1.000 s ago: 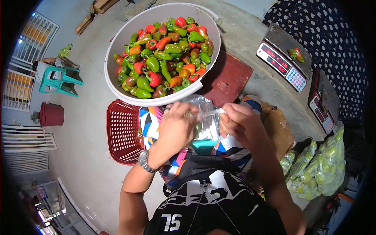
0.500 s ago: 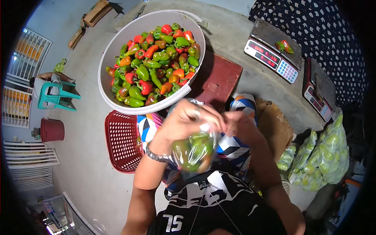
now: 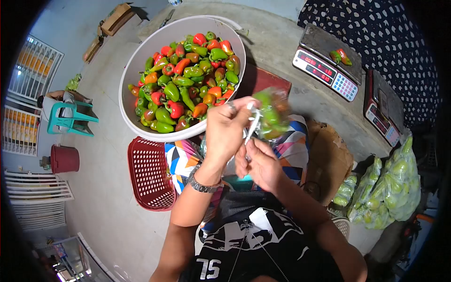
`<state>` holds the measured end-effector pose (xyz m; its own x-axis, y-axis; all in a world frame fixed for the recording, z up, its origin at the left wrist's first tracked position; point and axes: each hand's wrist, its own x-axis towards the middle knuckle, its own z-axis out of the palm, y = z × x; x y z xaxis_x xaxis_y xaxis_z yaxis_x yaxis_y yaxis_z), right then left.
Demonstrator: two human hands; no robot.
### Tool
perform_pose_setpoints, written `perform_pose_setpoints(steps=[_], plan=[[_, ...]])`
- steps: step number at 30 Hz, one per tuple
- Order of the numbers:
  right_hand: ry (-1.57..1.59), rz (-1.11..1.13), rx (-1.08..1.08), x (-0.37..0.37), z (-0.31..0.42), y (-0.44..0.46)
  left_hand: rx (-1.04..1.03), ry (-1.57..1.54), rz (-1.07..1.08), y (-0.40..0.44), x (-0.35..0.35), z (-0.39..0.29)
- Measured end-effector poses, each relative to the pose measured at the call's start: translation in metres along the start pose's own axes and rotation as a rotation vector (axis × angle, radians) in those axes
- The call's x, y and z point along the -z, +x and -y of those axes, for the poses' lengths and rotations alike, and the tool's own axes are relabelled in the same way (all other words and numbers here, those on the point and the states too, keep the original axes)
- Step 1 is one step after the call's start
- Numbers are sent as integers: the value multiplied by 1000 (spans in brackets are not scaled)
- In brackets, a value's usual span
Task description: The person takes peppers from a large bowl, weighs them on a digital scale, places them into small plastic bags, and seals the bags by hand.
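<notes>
A clear plastic bag of peppers (image 3: 271,117), green and reddish-brown and blurred by motion, sticks out to the right of my left hand (image 3: 227,129). The fingers of that hand are closed around the bag's twisted neck. Just below, my right hand (image 3: 261,162) pinches the whitish twisted end of the plastic, with its thumb and fingers bent. Beyond both hands stands a large pale tub (image 3: 126,101) heaped with red, green and orange peppers (image 3: 188,80). Under the hands are my patterned trouser legs, with a small teal patch between them.
A red perforated basket (image 3: 149,174) sits left of my legs. Two digital scales (image 3: 324,70) stand at right, the farther one bearing a pepper (image 3: 341,57). Cardboard (image 3: 326,160) and filled plastic bags (image 3: 392,188) lie at lower right. A teal chair (image 3: 70,117) is at left.
The bag of peppers has swung from below my hands, near my chest, to the upper right beyond them. My right hand has come lower and left, under my left hand.
</notes>
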<state>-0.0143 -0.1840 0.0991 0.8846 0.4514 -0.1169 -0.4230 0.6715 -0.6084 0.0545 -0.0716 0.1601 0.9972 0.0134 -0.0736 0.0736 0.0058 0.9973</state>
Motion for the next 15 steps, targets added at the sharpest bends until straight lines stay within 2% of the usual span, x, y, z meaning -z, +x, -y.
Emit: perform_pose_setpoints(steps=[1,2,4,5,7,8,9,10,11,13,14,15], plan=[[247,46,-7,2,-13,-4,17,-63,76,-4,-4,-4],[366,132,-4,17,-24,-5,46,-59,263,-7,-2,-6],[349,486,-70,54,-29,12,7,-162,658,-10,6,-16],[189,465,-7,74,-22,12,148,-122,766,-11,17,-24],[-524,153,210,109,2,-2,-171,206,716,0,23,-14],[-872,-15,257,114,20,-6,-139,349,575,6,29,-21],[-1018,-18,241,105,38,-7,-105,486,429,13,33,-27],[-1164,-18,227,96,55,-8,-283,560,334,20,29,-23],[-1311,-103,189,88,53,-9,-625,637,252,28,21,-5],[-856,-39,103,62,26,-15,-621,409,127,20,-11,-11],[-635,-25,58,49,12,-17,-166,121,286,5,-20,-36],[-29,241,68,42,0,-11,-206,228,525,9,-17,-37]])
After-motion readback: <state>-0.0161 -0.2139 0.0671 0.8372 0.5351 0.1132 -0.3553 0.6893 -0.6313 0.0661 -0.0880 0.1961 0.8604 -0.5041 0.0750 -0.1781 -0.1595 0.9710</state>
